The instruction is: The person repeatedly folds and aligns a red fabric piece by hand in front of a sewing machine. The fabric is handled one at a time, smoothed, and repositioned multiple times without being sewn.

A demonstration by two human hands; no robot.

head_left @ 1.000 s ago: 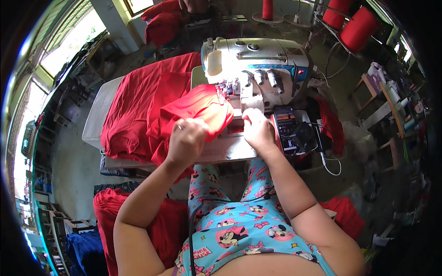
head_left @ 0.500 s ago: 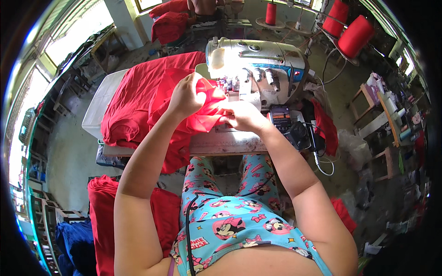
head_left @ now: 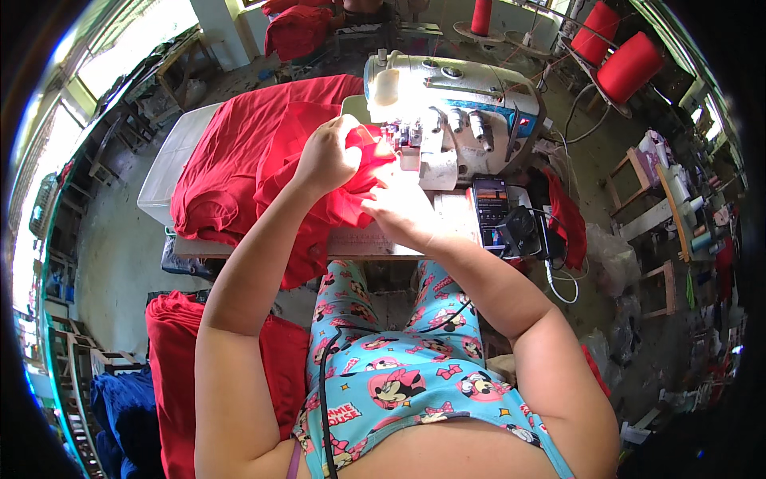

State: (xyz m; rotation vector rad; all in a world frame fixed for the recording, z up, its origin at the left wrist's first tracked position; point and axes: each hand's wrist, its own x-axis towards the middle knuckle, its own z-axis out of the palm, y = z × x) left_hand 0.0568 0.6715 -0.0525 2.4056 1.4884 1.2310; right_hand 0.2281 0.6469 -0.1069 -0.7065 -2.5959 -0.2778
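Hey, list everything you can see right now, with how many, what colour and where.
sewing machine: one, white and blue, upper centre
table: one, pale, under the sewing machine
held cloth: one, red, at the hands
cloth pile: count unclear, red, left
bin: one, whitish, under the cloth pile
thread cones: three, red, upper right
phone: one, dark, right of centre
lower bundle: count unclear, red, lower left
blue heap: count unclear, blue, lower left corner
wooden frames: at least two, brown, right
printed clothing: turquoise and pink, lower centre
left hand: one, bare, on the held cloth
right hand: one, bare, on the held cloth
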